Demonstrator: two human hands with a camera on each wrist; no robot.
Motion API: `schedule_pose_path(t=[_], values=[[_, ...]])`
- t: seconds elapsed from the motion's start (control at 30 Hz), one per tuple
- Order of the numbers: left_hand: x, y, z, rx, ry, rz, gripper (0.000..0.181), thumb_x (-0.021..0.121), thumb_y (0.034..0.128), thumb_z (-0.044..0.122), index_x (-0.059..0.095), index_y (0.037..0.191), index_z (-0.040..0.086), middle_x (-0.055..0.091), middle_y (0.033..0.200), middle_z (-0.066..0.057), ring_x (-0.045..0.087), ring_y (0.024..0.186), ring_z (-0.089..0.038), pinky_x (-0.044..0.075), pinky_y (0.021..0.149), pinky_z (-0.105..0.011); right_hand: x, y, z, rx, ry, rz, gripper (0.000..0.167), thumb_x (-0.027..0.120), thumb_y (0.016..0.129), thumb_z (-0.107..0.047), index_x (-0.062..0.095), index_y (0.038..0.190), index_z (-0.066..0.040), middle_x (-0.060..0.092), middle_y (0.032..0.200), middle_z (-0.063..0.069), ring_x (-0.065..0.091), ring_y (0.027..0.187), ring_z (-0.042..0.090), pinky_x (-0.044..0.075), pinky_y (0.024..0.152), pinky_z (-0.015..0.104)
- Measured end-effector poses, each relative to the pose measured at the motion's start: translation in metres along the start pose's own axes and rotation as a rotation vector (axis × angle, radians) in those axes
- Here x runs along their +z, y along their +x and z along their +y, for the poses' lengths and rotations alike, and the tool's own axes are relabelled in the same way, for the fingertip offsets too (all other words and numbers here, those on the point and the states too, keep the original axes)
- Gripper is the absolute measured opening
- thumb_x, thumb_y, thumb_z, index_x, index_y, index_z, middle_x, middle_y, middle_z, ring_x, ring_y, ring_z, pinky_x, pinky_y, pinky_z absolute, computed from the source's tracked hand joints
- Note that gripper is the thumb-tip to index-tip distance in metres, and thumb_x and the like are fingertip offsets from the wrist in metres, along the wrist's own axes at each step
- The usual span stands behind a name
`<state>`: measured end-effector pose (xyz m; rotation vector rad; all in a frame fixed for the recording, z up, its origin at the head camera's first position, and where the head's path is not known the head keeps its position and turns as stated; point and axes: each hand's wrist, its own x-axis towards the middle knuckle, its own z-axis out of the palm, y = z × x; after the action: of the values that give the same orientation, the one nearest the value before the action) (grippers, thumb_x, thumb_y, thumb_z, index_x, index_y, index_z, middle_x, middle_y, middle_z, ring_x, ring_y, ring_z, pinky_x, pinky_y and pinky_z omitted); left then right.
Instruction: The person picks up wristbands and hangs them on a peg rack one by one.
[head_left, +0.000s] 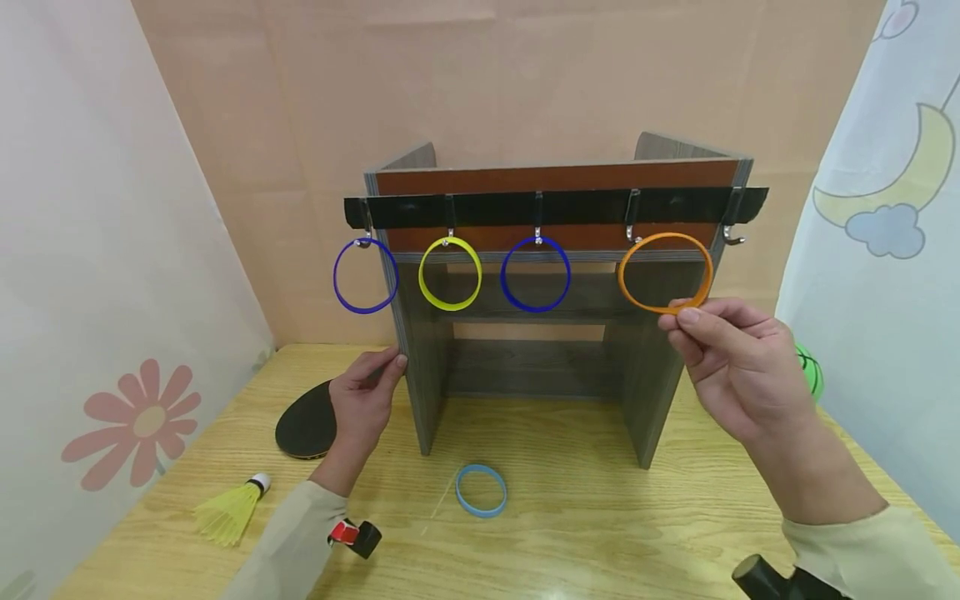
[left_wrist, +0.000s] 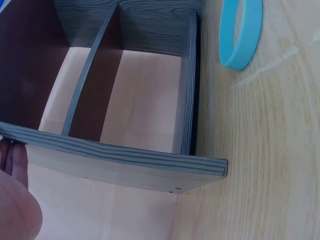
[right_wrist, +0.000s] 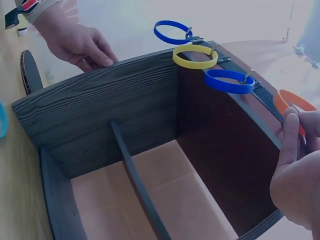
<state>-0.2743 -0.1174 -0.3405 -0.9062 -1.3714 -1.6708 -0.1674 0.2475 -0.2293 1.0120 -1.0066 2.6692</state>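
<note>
My right hand (head_left: 738,362) pinches the lower edge of an orange silicone wristband (head_left: 702,287) between thumb and fingers. The band's upper left edge meets the tip of the fourth hook (head_left: 632,227); whether it is over the hook I cannot tell. My left hand (head_left: 366,396) holds the front edge of the left side panel (head_left: 412,358) of a grey wooden shelf, thumb at the edge and fingers on the outer side. From the first three hooks hang a blue wristband (head_left: 335,279), a yellow wristband (head_left: 450,307) and another blue wristband (head_left: 536,309).
A black hook strip (head_left: 495,210) crosses the shelf's front. The far-right hook (head_left: 731,236) carries nothing. On the table (head_left: 540,533) lie a light blue wristband (head_left: 480,512), a black table tennis bat (head_left: 306,423) and a yellow shuttlecock (head_left: 228,512). A green ball (head_left: 810,372) shows behind my right wrist.
</note>
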Motion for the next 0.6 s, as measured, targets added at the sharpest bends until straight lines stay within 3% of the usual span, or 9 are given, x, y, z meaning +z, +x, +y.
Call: schedule_pose_path(t=[0.3, 0.47, 0.6], values=[[-0.002, -0.002, -0.006, -0.021, 0.013, 0.009, 0.016, 0.063, 0.0807, -0.019, 0.063, 0.096, -0.021, 0.067, 0.083, -0.017, 0.065, 0.077, -0.013, 0.055, 0.069, -0.020, 0.005, 0.013, -0.001, 0.036, 0.034, 0.055, 0.027, 0.038, 0.093, 0.021, 0.064, 0.091, 0.017, 0.066, 0.094, 0.026, 0.067, 0.086, 0.034, 0.052, 0.082, 0.034], [-0.001, -0.002, -0.004, -0.020, 0.020, 0.010, 0.021, 0.059, 0.0765, -0.029, 0.063, 0.096, -0.021, 0.067, 0.082, -0.018, 0.065, 0.076, -0.012, 0.055, 0.068, -0.020, 0.004, 0.015, 0.004, 0.023, -0.005, 0.103, 0.025, 0.041, 0.092, 0.020, 0.065, 0.088, 0.015, 0.067, 0.091, 0.025, 0.068, 0.084, 0.033, 0.053, 0.080, 0.032], [-0.001, -0.001, -0.003, -0.011, 0.023, 0.008, 0.022, 0.060, 0.0774, -0.026, 0.065, 0.097, -0.018, 0.067, 0.083, -0.018, 0.065, 0.077, -0.012, 0.055, 0.068, -0.020, 0.004, 0.015, 0.007, 0.009, -0.048, 0.140, 0.023, 0.045, 0.091, 0.020, 0.067, 0.088, 0.014, 0.067, 0.089, 0.024, 0.068, 0.082, 0.031, 0.054, 0.078, 0.031]])
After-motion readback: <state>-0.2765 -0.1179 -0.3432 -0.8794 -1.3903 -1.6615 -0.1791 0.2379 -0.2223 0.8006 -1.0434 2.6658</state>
